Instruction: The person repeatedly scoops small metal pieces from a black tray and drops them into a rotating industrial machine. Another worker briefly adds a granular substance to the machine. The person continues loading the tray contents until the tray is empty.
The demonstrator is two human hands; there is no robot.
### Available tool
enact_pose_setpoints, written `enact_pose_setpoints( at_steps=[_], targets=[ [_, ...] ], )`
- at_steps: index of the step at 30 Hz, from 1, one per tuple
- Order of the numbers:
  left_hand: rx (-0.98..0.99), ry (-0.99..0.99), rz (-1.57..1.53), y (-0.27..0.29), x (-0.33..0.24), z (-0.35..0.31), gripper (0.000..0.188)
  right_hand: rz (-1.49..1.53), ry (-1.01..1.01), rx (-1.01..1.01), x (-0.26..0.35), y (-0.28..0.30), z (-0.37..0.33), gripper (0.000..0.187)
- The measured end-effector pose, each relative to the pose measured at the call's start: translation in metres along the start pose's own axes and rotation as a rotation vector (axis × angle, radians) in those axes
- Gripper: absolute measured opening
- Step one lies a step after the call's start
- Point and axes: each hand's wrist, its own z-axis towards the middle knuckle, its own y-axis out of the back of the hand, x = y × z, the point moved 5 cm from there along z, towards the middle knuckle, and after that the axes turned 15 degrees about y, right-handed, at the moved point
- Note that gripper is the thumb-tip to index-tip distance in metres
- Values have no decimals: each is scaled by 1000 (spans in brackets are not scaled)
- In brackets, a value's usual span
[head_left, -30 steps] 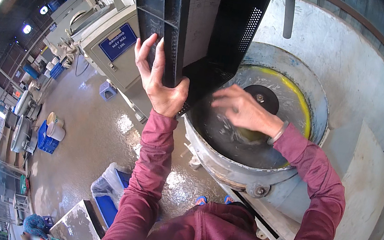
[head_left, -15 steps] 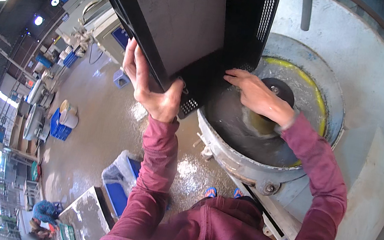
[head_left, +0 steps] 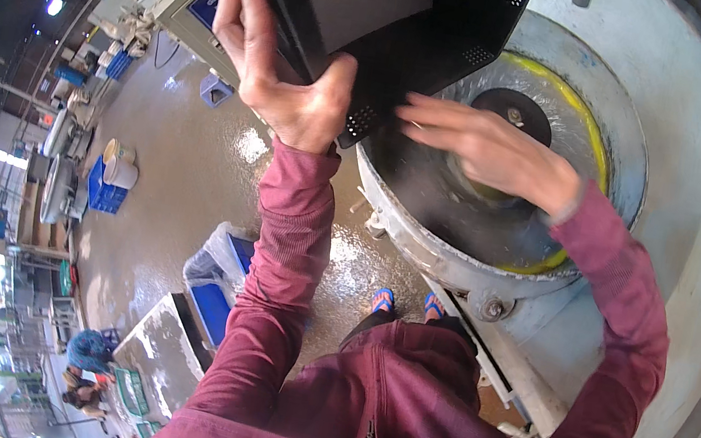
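A black plastic crate [head_left: 429, 54] with perforated panels is tilted above the left side of a round metal tub [head_left: 406, 238]. My left hand [head_left: 292, 97] is closed on the crate's lower left corner, with the thumb inside the edge and the fingers around the outside. Next to the crate's lower edge, over the tub, my right hand [head_left: 500, 155] has its fingers stretched out and holds nothing; motion smears it a little. Inside the tub are dark, wet, blurred contents, a yellow inner ring [head_left: 594, 133] and a black round hub [head_left: 513, 112] with a bolt.
A beige machine cabinet [head_left: 193, 1] stands beyond my left hand. On the wet floor are a blue crate [head_left: 106, 185], a white bucket [head_left: 120, 174] and a plastic-lined blue bin [head_left: 210, 307]. Another person [head_left: 88, 352] is at the lower left. A large pale wall [head_left: 692, 116] curves behind the tub.
My right hand has drawn back from the crate's lower edge, its fingers now straighter and closer together. The crate, still in my left hand, and the tub sit higher in view.
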Motion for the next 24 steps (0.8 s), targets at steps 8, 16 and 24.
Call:
enact_pose_setpoints(
  at_steps=[8,16,24],
  targets=[
    [-104,160,30,36,20,8,81,311,-212,21,21,59,-19,36],
    [-420,1122,-944,169,119,-70,26,248,71,47,59,100,61,32],
    [-744,1320,-748,403,165,-306,17,-101,33,404,84,135,112,39]
  ],
)
